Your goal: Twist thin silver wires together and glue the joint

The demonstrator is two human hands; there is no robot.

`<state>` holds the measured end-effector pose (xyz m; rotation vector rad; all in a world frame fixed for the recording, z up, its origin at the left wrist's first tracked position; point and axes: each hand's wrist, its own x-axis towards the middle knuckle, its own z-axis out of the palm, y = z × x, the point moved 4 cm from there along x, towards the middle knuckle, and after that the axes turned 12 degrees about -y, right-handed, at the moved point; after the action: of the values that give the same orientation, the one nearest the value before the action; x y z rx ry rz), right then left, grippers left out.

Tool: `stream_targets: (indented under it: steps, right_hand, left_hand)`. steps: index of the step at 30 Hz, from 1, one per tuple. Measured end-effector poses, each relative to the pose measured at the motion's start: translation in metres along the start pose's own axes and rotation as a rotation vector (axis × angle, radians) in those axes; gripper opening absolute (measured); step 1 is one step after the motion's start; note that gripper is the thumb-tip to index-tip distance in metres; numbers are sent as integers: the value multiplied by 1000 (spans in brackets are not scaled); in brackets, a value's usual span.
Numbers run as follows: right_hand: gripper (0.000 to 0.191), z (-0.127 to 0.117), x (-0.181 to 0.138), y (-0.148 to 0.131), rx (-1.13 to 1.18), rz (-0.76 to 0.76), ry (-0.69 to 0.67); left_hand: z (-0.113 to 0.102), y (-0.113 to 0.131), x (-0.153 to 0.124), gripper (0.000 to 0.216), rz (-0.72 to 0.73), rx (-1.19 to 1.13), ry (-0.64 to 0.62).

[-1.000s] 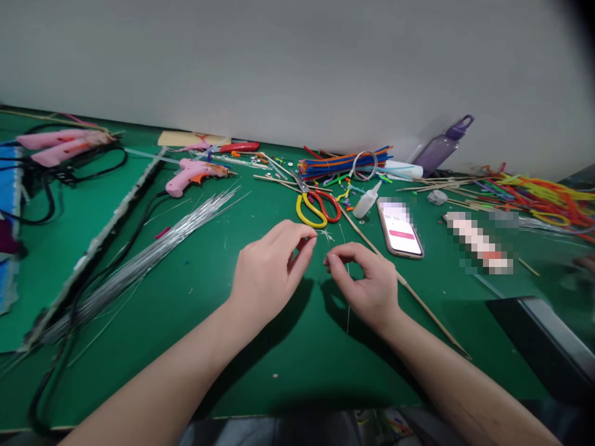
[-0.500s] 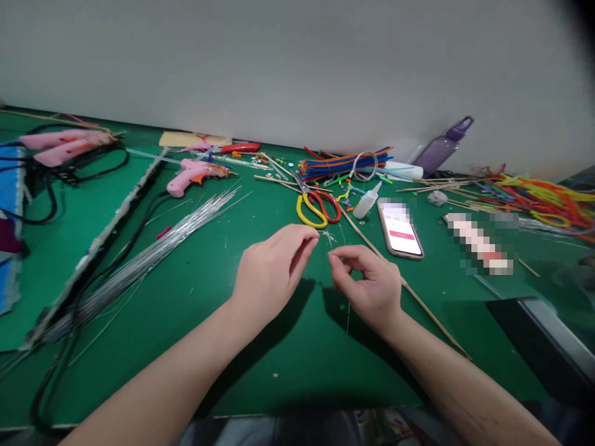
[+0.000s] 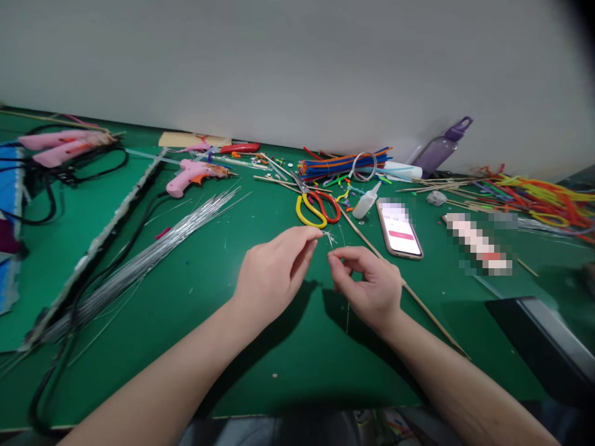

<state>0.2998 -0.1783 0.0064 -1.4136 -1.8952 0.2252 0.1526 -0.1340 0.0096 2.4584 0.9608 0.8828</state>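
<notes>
Over the middle of the green table, my left hand (image 3: 274, 272) is closed in a pinch, thumb against fingertips, at one side of a small spray of thin silver wire (image 3: 330, 236). My right hand (image 3: 372, 285) pinches the wire's lower part between thumb and forefinger, other fingers curled. Several fine wire ends fan out in a star shape between the fingertips. A thin wire tail shows below the right hand. Just beyond the hands lie scissors (image 3: 304, 209) with one yellow and one red handle. A small white squeeze bottle (image 3: 365, 203) lies to their right.
On the left are a long bundle of silver wires (image 3: 171, 241), a pink glue gun (image 3: 186, 176) and black cords. A wooden stick (image 3: 432, 313) runs beside my right forearm. Farther right are a phone (image 3: 400, 229), a purple bottle (image 3: 437, 152) and colourful pipe cleaners (image 3: 548, 198).
My left hand has shifted slightly right, its fingertips closer to the wire spray. My right hand keeps its pinch almost in place.
</notes>
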Motion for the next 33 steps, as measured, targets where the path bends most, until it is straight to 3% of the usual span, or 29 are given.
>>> stream_targets:
  steps: [33]
  right_hand:
    - [8,-8,-1,5,-150,7,127]
  left_hand:
    - [-2,1,3,22,23,-88,-61]
